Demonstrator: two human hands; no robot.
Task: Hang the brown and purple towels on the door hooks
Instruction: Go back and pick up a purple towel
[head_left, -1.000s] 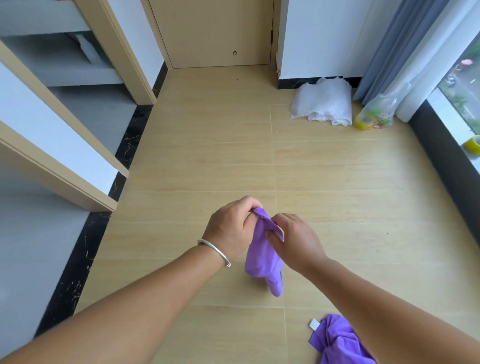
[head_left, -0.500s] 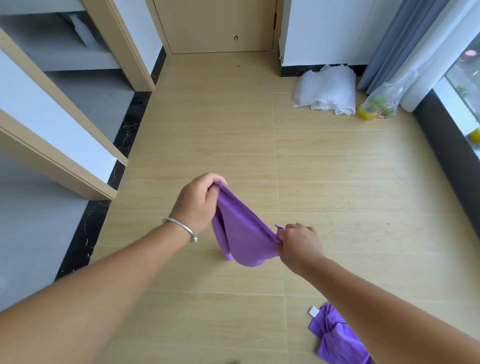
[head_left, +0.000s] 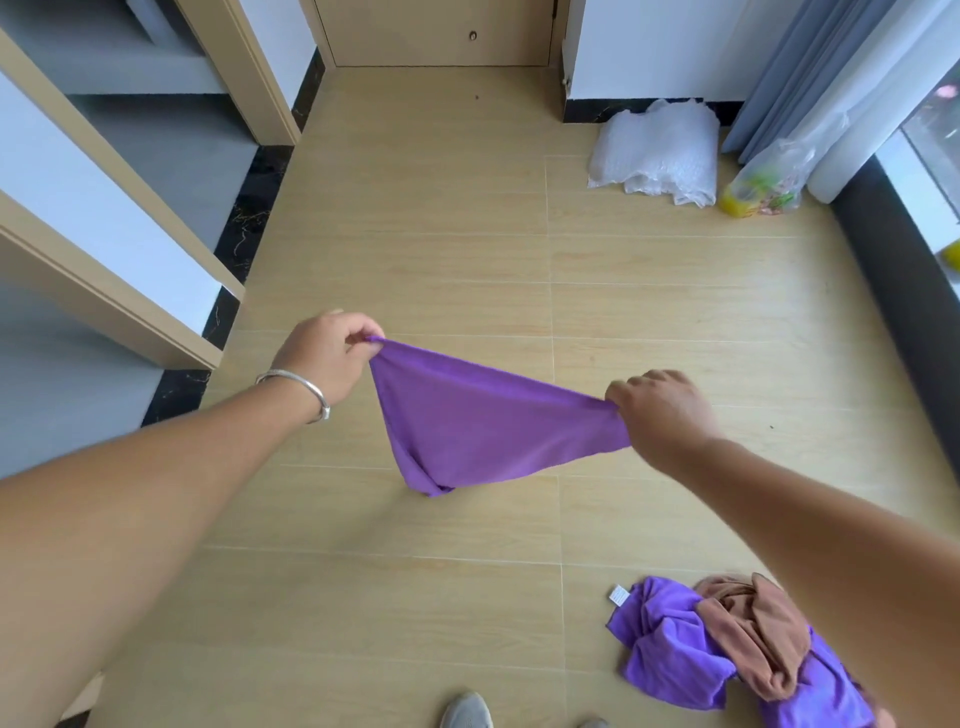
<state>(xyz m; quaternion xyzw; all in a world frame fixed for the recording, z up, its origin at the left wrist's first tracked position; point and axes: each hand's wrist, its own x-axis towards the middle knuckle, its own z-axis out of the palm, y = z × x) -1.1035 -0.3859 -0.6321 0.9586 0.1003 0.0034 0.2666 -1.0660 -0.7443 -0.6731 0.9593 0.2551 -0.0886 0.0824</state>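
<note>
Towels lie heaped on the floor by my feet, low on the right: a crumpled purple towel with a brown towel bunched on top of it, neither hung yet. Just beyond them, out in front of me, I hold a second purple cloth stretched in the air between both hands. My left hand, bangle at the wrist, pinches one top corner between curled fingers; my right hand grips the opposite corner, knuckles up, fingers closed round the cloth. Both arms reach forward and apart, the left hand farther from me than the right, so the top edge runs taut and slanted while the rest sags to a point below. I judge this to be the opening-out step, readying the cloth for hanging. The next move calls for finding a hook; none shows from here, so I would have to lift my gaze and carry the cloth over. Farther off stand a closed door, white wrapping and a plastic bag by the curtain.
</note>
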